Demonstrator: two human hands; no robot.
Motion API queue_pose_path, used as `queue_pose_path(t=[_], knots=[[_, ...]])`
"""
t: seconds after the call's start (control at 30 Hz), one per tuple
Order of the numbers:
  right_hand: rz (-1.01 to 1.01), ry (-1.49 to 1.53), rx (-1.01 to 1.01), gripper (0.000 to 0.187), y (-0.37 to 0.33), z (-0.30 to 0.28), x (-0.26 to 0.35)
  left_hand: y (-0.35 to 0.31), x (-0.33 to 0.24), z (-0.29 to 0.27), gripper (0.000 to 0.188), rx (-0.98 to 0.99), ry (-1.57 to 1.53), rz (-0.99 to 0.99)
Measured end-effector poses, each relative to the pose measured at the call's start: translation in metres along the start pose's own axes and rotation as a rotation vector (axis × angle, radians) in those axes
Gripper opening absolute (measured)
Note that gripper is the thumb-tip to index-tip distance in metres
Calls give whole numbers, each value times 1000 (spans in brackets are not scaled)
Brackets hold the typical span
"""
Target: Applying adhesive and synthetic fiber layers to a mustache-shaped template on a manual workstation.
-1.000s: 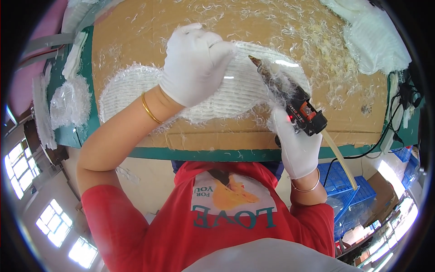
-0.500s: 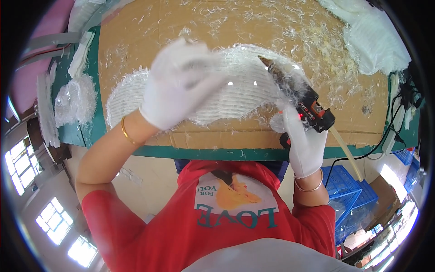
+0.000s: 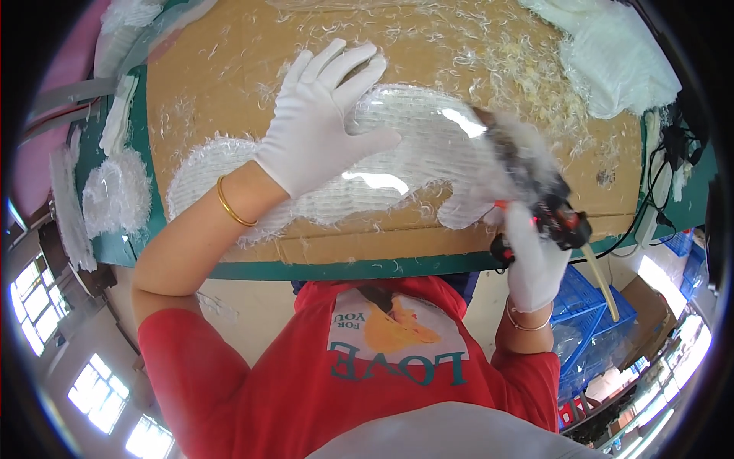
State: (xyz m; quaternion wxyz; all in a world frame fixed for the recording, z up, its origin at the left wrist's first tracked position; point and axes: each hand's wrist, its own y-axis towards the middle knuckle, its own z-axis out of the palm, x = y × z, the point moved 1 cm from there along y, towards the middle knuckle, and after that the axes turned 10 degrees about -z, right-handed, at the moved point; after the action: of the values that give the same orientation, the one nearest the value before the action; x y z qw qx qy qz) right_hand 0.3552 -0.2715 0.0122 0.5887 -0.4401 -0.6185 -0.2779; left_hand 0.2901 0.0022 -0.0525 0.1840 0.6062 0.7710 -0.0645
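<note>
Left hand (image 3: 317, 130): white-gloved, released, spread flat with fingers pointing away from the body; palm-down over the white ribbed sheet, reaching past its upper edge; firm contact or hovering, cannot tell.
Left wrist: circled by a gold bangle (image 3: 233, 205).
Right hand (image 3: 537, 264): white-gloved, clenched round the glue gun; exact finger placement blurred.
Right wrist: circled by a thin light bangle (image 3: 528, 327).
Glue gun (image 3: 562, 222): black with red-orange parts, showing a small red light; matted with fuzzy strands along the front; pointing up and left, nozzle near the right end of the sheet; touching or apart, cannot tell.
Glue stick (image 3: 601, 283): pale yellowish, jutting from the rear of the gun toward lower right.
White ribbed sheet (image 3: 417, 141): flat on the cardboard, running left to right under the left hand; frayed at the edges, glossy in patches.
Cardboard (image 3: 206, 92): brown, under the sheet, strewn with white and yellowish shreds, thickest at upper right.
Table (image 3: 344, 268): green, under the cardboard.
Left of cardboard: fuzzy white piece (image 3: 118, 195).
Upper right: white bundle (image 3: 623, 65), partly on the cardboard.
Right edge: black cable (image 3: 648, 191).
Below, right: blue crates (image 3: 577, 294).
</note>
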Motion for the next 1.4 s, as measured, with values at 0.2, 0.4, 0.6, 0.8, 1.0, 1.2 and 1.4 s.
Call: queue_pose_path(t=[0.2,0.4,0.6,0.8,1.0,1.2,1.4], knots=[[-8,-76,174,25,27,31,-1,-1,2,-3,75,11,-34,1],[-117,-96,269,29,40,47,3,-6,2,-2,69,-30,-82,5],[-79,-258,269,36,41,53,-9,-6,2,1,65,-71,-124,12],[-92,-293,255,37,43,59,-11,-5,3,1,61,-75,-137,0],[-66,-261,220,32,41,57,-9,-6,1,0,61,-91,-150,7],[-57,-158,115,28,37,51,-10,-6,1,1,61,-64,-115,-10],[-47,-77,17,26,31,43,-9,-5,1,0,62,-52,-90,-6]])
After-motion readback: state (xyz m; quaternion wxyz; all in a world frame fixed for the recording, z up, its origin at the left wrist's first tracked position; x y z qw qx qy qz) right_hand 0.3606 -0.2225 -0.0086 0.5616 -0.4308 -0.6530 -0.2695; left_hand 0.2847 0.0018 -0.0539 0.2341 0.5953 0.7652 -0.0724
